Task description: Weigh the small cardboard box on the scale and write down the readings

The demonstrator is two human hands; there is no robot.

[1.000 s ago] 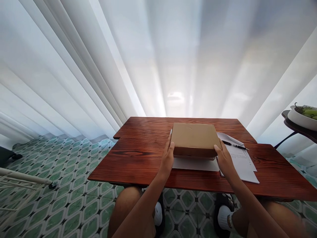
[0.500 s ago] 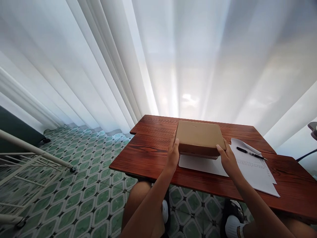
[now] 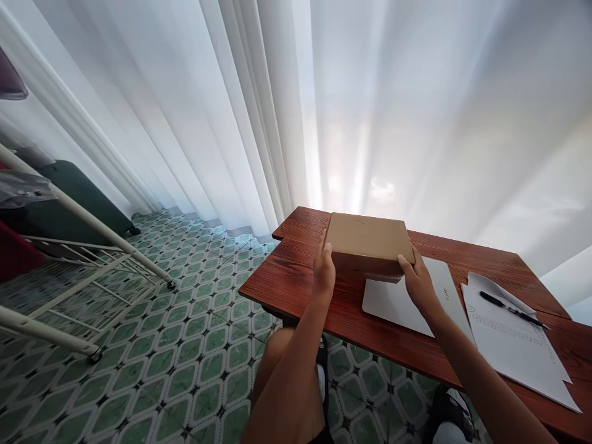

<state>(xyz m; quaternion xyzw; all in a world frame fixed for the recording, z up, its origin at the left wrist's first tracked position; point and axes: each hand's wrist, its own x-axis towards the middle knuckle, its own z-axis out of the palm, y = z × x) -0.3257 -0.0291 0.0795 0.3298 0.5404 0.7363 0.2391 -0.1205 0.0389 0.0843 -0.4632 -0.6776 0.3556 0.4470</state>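
A home: sheer curtains (image 3: 231, 111), patterned floor tiles (image 3: 185, 345) (green), wooden table (image 3: 296, 277).

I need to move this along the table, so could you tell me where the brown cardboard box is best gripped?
Grip the cardboard box by its two short side walls, one hand from each side, as the left hand and right hand do now. It is flat, wide and shallow, probably too broad for one hand, and its near corners overhang the white flat box beneath.
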